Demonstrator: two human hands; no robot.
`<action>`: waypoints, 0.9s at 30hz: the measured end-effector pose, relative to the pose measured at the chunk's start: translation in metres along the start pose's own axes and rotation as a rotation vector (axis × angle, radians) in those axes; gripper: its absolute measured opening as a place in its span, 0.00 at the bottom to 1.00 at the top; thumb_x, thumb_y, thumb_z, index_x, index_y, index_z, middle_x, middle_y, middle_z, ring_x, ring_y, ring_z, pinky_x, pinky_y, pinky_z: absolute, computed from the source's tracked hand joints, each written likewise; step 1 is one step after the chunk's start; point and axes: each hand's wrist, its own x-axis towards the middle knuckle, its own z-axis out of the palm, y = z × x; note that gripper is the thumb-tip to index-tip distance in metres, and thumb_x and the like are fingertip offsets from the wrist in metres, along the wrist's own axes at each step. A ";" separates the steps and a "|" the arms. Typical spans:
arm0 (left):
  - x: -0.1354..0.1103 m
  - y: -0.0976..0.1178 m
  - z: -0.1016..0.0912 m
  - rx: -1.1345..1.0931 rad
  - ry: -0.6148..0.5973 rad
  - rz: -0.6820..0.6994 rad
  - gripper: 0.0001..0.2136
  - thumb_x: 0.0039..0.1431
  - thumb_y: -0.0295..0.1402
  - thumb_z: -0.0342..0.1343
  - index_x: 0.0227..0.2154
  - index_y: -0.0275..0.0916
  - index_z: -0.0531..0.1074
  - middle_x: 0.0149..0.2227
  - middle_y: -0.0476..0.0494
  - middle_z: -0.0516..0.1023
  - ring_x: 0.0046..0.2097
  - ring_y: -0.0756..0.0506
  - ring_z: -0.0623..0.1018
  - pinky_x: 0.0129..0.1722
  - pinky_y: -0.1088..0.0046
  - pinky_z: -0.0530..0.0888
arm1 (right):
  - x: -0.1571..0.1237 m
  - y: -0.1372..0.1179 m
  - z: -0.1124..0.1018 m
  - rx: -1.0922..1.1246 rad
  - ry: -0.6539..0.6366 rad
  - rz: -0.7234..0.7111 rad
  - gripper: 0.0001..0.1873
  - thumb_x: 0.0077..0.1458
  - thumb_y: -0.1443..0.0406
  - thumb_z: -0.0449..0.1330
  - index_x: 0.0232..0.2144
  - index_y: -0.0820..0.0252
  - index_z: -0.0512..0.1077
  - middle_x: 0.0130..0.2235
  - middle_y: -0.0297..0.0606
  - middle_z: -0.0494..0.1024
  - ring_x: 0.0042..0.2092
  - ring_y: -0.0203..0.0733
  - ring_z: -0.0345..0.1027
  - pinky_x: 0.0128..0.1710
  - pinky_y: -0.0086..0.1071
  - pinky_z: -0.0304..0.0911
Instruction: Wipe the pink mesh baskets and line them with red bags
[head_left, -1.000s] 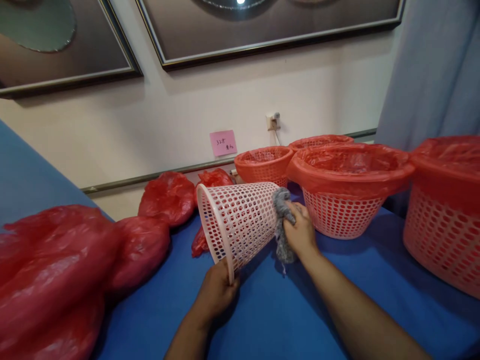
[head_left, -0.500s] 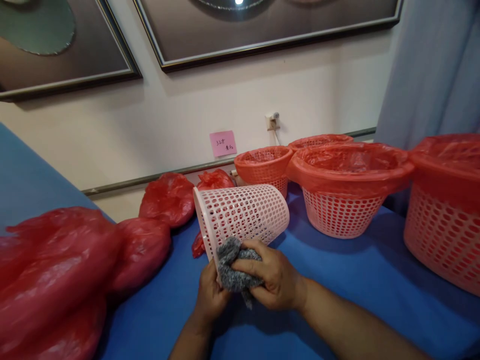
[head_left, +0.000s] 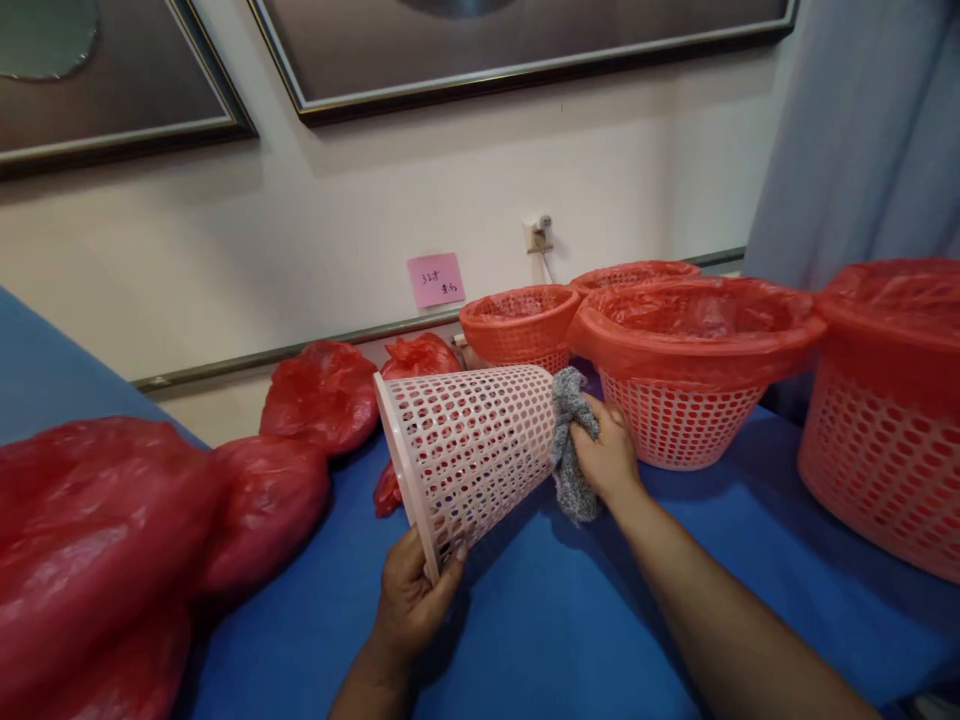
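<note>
A pale pink perforated plastic basket [head_left: 480, 430] is tipped on its side, its mouth facing left and its base facing right. My left hand [head_left: 412, 595] grips the lower part of its rim, thumb on the outer wall and fingers inside. In my right hand [head_left: 609, 455] is a bunched grey cloth [head_left: 574, 450], pressed against the base end of the basket. Part of the cloth hangs down below the fingers. Through the basket's holes, red plastic shows from behind.
Red plastic bags [head_left: 97, 540] crowd the left of the blue-covered table [head_left: 525, 640]. On the right stand pink baskets lined with red bags, including a large one [head_left: 682, 420]. Behind are a wall with a pink note [head_left: 436, 280], a socket [head_left: 538, 237] and framed pictures.
My right hand has moved the cloth from near the basket's rim rightward and up to its base. My left hand still holds the rim, now seen more plainly. The view has shifted slightly.
</note>
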 end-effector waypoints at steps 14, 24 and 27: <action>0.009 0.012 0.002 -0.004 -0.165 0.016 0.13 0.69 0.39 0.55 0.45 0.42 0.83 0.46 0.37 0.86 0.47 0.38 0.84 0.48 0.61 0.82 | -0.046 -0.029 0.005 0.201 -0.145 -0.343 0.30 0.53 0.69 0.57 0.59 0.50 0.74 0.61 0.46 0.72 0.61 0.51 0.71 0.61 0.48 0.70; 0.008 0.013 0.003 0.007 -0.181 -0.002 0.13 0.69 0.35 0.55 0.48 0.41 0.83 0.47 0.36 0.86 0.49 0.36 0.84 0.52 0.57 0.81 | -0.005 0.004 0.013 0.297 -0.021 0.091 0.23 0.52 0.62 0.59 0.51 0.57 0.78 0.47 0.44 0.82 0.49 0.52 0.77 0.57 0.52 0.71; 0.009 0.010 0.004 -0.003 -0.229 0.011 0.12 0.68 0.37 0.56 0.45 0.42 0.84 0.44 0.37 0.86 0.47 0.37 0.85 0.48 0.60 0.82 | -0.040 -0.034 0.003 0.362 -0.274 -0.302 0.27 0.52 0.68 0.58 0.55 0.52 0.77 0.56 0.44 0.76 0.58 0.49 0.73 0.61 0.46 0.69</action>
